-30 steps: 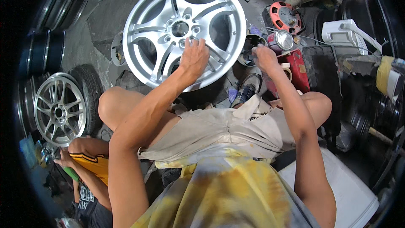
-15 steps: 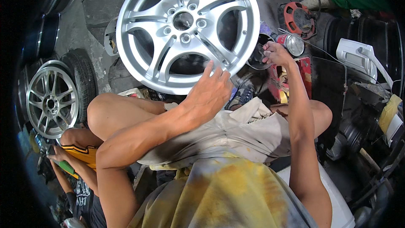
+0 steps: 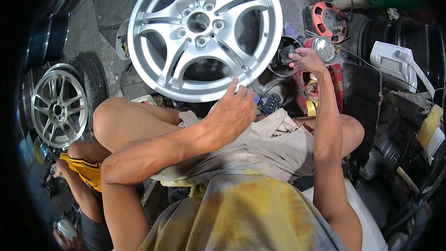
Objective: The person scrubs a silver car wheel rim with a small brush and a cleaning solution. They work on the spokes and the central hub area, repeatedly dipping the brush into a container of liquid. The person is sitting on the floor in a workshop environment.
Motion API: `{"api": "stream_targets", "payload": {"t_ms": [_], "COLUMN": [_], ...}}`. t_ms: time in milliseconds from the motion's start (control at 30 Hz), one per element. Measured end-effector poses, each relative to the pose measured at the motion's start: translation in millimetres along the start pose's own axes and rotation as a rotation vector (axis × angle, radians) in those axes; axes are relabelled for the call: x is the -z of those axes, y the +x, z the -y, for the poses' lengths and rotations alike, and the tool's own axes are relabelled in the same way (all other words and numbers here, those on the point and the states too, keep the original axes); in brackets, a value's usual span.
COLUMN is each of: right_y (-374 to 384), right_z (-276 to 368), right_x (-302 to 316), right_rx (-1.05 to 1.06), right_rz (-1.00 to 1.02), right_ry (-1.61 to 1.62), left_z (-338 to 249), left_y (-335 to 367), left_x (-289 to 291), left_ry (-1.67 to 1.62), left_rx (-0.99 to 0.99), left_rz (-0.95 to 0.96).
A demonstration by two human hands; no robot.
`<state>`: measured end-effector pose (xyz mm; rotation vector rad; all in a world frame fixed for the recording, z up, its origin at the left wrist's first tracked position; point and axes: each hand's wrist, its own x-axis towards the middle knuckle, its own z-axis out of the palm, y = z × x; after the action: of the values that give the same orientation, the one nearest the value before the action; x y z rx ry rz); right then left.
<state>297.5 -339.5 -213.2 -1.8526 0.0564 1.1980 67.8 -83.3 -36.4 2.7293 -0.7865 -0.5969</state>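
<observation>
A silver alloy wheel rim (image 3: 216,92) lies face up in front of my crossed legs. My left hand (image 3: 234,114) is by its near edge. The index finger is stretched out, its tip at the lip of the rim, and the other fingers are loosely bent with nothing seen in them. To the right, my right hand (image 3: 306,60) hovers at the side of a round metal can (image 3: 272,67) with a dark inside. Its fingers are apart and no held thing shows. What lies inside the can is too dark to make out.
Right of the can stand a lidded tin (image 3: 324,49), an orange-red reel-like ring (image 3: 329,21) and a red box (image 3: 334,76). A white plastic container (image 3: 392,62) sits farther right. At left are another wheel (image 3: 59,110), a tire (image 3: 93,81) and a co-worker's arm (image 3: 83,188).
My right hand's fingers have spread from a more curled pose beside the can. My left hand has drawn slightly down toward me along the rim. The co-worker at left has shifted.
</observation>
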Motion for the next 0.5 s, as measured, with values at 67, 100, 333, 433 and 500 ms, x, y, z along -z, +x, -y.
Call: {"api": "stream_targets", "payload": {"t_ms": [67, 100, 333, 433, 500], "right_y": [2, 3, -16, -33, -29], "right_z": [-4, -6, 7, 28, 25], "right_x": [3, 4, 14, 3, 4], "right_rx": [0.046, 0.069, 0.026, 0.073, 0.089], "right_rz": [0.042, 0.063, 0.125, 0.106, 0.064], "right_ry": [0.056, 0.085, 0.165, 0.151, 0.149], "left_z": [-3, -3, -9, -14, -15], "left_y": [1, 1, 6, 6, 6], "left_x": [2, 2, 6, 6, 4], "left_ry": [0.020, 0.029, 0.083, 0.069, 0.077], "left_rx": [0.002, 0.004, -0.009, 0.025, 0.030], "left_rz": [-0.009, -0.014, 0.010, 0.021, 0.032]}}
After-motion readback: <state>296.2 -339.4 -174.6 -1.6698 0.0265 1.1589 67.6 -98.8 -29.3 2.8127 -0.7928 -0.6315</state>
